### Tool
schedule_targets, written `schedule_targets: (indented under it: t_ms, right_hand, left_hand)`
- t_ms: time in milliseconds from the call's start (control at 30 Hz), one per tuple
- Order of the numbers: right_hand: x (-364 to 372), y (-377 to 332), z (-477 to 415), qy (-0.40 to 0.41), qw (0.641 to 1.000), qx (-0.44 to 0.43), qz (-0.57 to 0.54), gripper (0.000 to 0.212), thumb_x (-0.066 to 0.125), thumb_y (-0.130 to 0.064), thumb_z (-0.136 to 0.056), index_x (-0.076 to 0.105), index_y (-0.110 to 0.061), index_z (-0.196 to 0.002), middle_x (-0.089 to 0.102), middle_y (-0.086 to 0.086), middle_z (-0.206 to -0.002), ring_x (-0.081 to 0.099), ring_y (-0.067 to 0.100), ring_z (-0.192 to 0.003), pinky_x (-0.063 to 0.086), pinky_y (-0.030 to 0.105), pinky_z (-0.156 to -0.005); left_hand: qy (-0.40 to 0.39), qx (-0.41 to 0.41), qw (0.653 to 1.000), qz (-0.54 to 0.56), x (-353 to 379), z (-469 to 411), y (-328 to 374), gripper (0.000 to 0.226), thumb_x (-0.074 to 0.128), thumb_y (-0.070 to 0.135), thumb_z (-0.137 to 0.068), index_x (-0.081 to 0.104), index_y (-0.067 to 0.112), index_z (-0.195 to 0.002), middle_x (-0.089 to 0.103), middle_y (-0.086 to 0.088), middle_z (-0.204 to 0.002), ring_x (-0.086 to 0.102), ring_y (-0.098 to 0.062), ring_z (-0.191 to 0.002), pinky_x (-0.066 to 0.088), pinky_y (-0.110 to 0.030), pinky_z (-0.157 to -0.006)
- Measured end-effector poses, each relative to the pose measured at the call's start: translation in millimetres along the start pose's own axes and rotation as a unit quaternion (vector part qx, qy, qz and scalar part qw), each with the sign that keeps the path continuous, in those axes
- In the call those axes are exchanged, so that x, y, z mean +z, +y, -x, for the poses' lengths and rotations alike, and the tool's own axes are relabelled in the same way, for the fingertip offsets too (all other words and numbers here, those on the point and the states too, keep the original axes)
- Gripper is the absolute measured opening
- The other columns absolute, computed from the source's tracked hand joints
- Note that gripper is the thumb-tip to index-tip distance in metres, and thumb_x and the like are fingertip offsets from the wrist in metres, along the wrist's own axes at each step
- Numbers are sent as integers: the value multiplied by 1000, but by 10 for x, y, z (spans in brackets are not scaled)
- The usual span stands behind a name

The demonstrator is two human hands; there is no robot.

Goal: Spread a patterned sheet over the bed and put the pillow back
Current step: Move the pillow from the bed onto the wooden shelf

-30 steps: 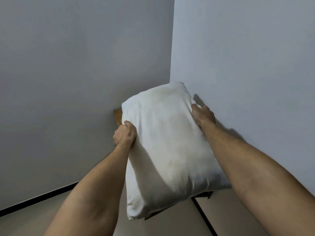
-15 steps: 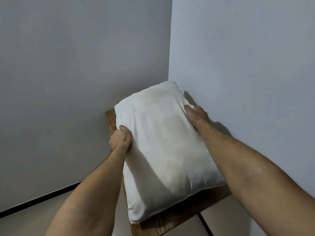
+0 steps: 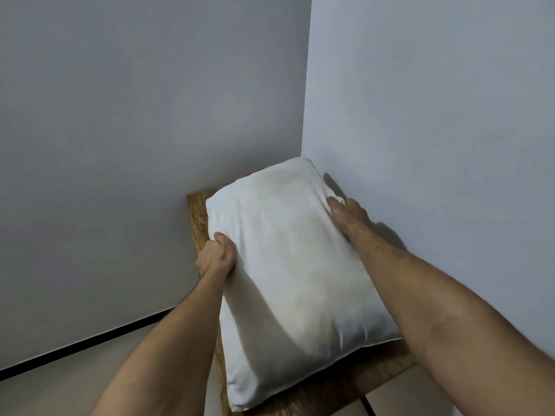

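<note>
Pillow point(image 3: 294, 271): white, w/ faint yellowish marks on its upper face, lying lengthwise over a wooden tabletop point(image 3: 345, 382) set into the room corner. Its far end reaches toward the corner and its near end comes close to the tabletop's front edge. From my remote view I cannot tell whether its full weight is down on the wood.

Left hand point(image 3: 216, 256): fingers curled round the pillow's left edge about halfway along, bunching the fabric in a firm grip.

Right hand point(image 3: 348, 216): holds the right edge nearer the far end, thumb on the upper face. The other fingers wrap over the side toward the wall and are mostly hidden.

Tabletop: brown, visible grain. A narrow strip shows along the pillow's left side and a wider, shadowed strip along its near-right side.

Room: left wall point(image 3: 135, 145) and right wall point(image 3: 435, 115), both plain pale grey, meet at a vertical seam point(image 3: 307, 85) directly behind the pillow. A black skirting strip point(image 3: 90, 340) runs along the foot of the left wall. Below it is a beige floor point(image 3: 60, 391), w/ a dark line point(image 3: 368, 406) showing at lower right.

Small red sliver point(image 3: 250, 174) at the pillow's far edge, too little shown to identify.
</note>
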State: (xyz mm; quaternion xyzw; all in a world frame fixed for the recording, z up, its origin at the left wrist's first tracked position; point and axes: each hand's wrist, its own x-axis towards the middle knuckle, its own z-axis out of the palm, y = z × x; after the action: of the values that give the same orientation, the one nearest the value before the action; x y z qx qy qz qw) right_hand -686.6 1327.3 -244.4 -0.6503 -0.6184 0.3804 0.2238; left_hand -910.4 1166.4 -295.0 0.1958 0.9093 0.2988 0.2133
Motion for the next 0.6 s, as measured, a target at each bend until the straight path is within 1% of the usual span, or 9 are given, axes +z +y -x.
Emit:
schedule_targets:
  t_ms: [167,333,467,600]
  right_hand:
    - [52,68,-139,-14,1000,11,-5,67,45,-57,-92,51,-13,-142,58,11,-139,55,34,-124,45,40,-102]
    - [138,137,-252,-21,1000,18,-3,69,46,-57,-93,49,-12,-145,56,12,-141,54,34,-126,43,40,-99]
    - [173,164,-300,-28,1000,12,-9,69,47,-56,-95,47,-11,-146,52,13,-146,51,35,-130,41,40,-104]
    - [206,234,-351,-42,999,21,-15,76,48,-60,-90,43,-13,-150,47,11,-153,47,34,-136,39,44,-112]
  left_hand:
    - [-10,-15,1000,0,122,-66,-41,65,18,39,-106,53,-6,-136,55,-28,-137,49,-45,-128,38,-46,-106]
    - [-13,-23,1000,5,200,-124,-79,64,18,39,-105,52,-5,-137,54,-27,-138,49,-44,-128,38,-46,-106]
    - [-19,-28,999,15,241,-154,-93,65,18,40,-106,52,-6,-136,55,-27,-137,50,-44,-127,39,-46,-105]
    - [-44,-45,997,36,304,-214,-119,66,19,42,-104,45,-6,-143,50,-26,-143,46,-43,-132,37,-47,-108]
